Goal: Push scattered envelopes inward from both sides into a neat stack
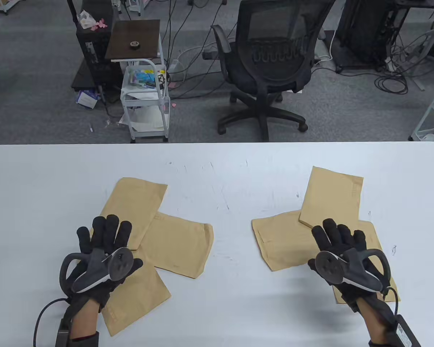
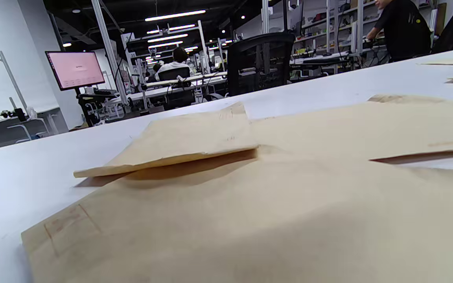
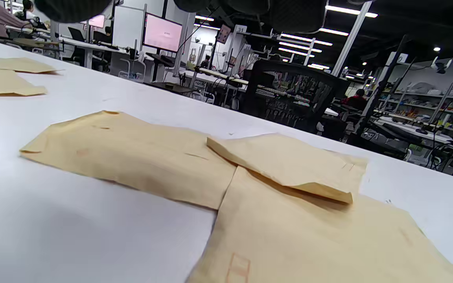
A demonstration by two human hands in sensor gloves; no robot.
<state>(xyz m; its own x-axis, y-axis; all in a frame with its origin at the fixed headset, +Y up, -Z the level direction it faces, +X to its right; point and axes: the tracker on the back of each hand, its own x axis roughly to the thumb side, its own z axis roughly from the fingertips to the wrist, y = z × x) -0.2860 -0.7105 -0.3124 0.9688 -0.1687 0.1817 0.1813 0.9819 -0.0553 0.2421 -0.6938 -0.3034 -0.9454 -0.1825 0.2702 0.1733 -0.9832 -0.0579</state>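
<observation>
Two clusters of tan envelopes lie on the white table (image 1: 217, 173). In the left cluster, one envelope (image 1: 139, 202) overlaps a second (image 1: 181, 245) and a third (image 1: 141, 292). My left hand (image 1: 105, 233) lies over this cluster with its fingers spread and straight. In the right cluster, one envelope (image 1: 332, 197) overlaps a second (image 1: 282, 240) and a third (image 1: 378, 238). My right hand (image 1: 338, 235) lies over it, fingers spread. The left wrist view shows the left cluster close up (image 2: 250, 220) and no fingers. The right wrist view shows the right cluster (image 3: 285, 161) and dark fingertips (image 3: 73, 6) at the top edge.
A wide strip of bare table (image 1: 231, 224) separates the two clusters. Beyond the far table edge stand a black office chair (image 1: 271, 65) and a white cart (image 1: 144, 97) on the floor.
</observation>
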